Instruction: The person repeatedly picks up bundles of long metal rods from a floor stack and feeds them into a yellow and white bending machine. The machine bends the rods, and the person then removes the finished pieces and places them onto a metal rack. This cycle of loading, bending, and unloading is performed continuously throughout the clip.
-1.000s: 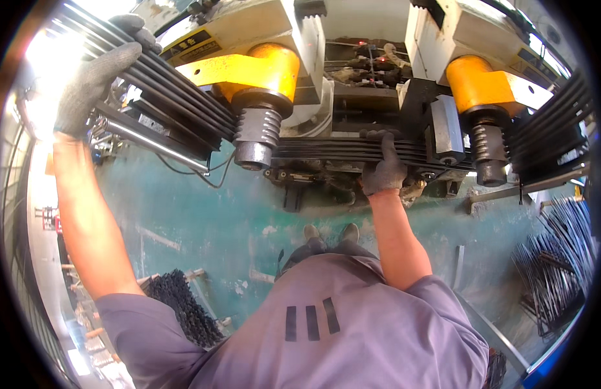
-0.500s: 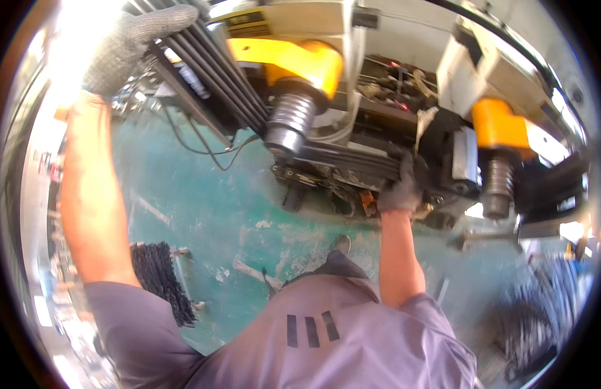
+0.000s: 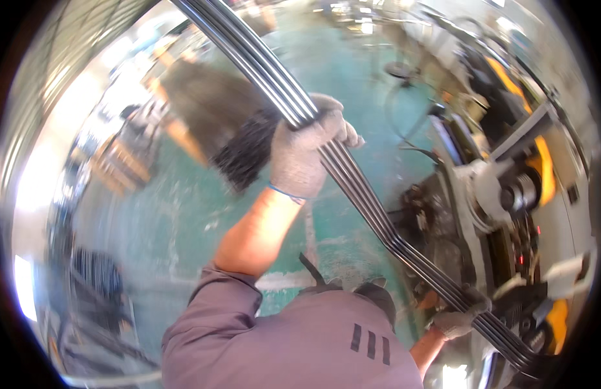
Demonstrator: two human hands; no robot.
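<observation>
Together, our gloved left hand (image 3: pixel 308 150) wraps round the bars (image 3: pixel 360 188) and our gloved right hand (image 3: pixel 453 323) grips them lower down. The bars bend between both hands, slanting over the green floor (image 3: pixel 158 223), the machine (image 3: pixel 487 209) to their right, a dark stack (image 3: pixel 247 150) to their left.
</observation>
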